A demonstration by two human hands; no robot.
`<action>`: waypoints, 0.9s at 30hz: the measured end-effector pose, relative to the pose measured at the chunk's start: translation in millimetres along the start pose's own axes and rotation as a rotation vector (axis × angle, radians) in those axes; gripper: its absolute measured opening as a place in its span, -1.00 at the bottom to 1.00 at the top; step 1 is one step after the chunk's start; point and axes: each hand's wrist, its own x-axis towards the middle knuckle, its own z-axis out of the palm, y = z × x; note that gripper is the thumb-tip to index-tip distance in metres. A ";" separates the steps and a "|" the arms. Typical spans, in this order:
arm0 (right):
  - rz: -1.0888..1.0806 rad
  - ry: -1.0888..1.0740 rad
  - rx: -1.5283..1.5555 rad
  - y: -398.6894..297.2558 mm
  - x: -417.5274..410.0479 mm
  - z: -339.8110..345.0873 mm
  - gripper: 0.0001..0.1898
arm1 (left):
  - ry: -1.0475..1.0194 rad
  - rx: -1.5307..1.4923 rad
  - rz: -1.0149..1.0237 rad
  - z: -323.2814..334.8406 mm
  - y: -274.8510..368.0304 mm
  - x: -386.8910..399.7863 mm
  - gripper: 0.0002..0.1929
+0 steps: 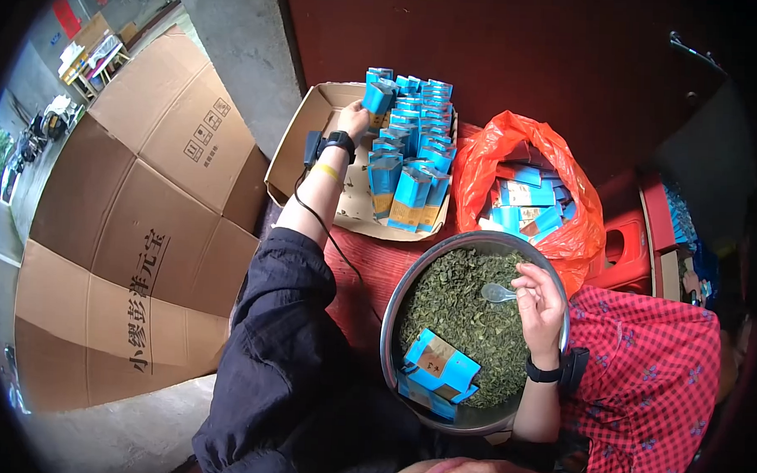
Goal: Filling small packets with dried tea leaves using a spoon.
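My left hand [354,120] grips a blue packet [377,97] at the upper left of several upright blue-and-gold packets [410,197], which stand in rows in a shallow cardboard tray [289,147]. Over the right side of a round metal basin [391,312], my right hand [540,305] holds a small clear plastic spoon [496,293] by its handle. Dried green leaves, resembling tea, fill much of the basin [464,283]. Several flat blue packets [441,362] lie on the leaves at the lower left inside it.
A red plastic bag [471,177] full of blue packets [530,195] stands behind the basin. A large cardboard box [128,228] is at left, a red stool [625,245] at right. Checked red cloth [642,371] lies beside the basin. Part of another person's hand [691,283] shows far right.
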 end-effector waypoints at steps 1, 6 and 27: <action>0.006 0.001 -0.001 0.1 0.1 -0.2 -0.66 | -0.004 0.001 -0.004 -0.3 -2.0 4.7 -0.63; 0.053 -0.052 -0.034 3.1 -1.8 -1.2 -0.67 | -0.070 0.089 -0.129 4.7 1.7 7.7 -0.58; -0.015 -0.846 -0.411 -26.7 -16.7 38.0 -0.77 | -0.367 0.271 0.761 1.9 126.3 -243.9 -0.71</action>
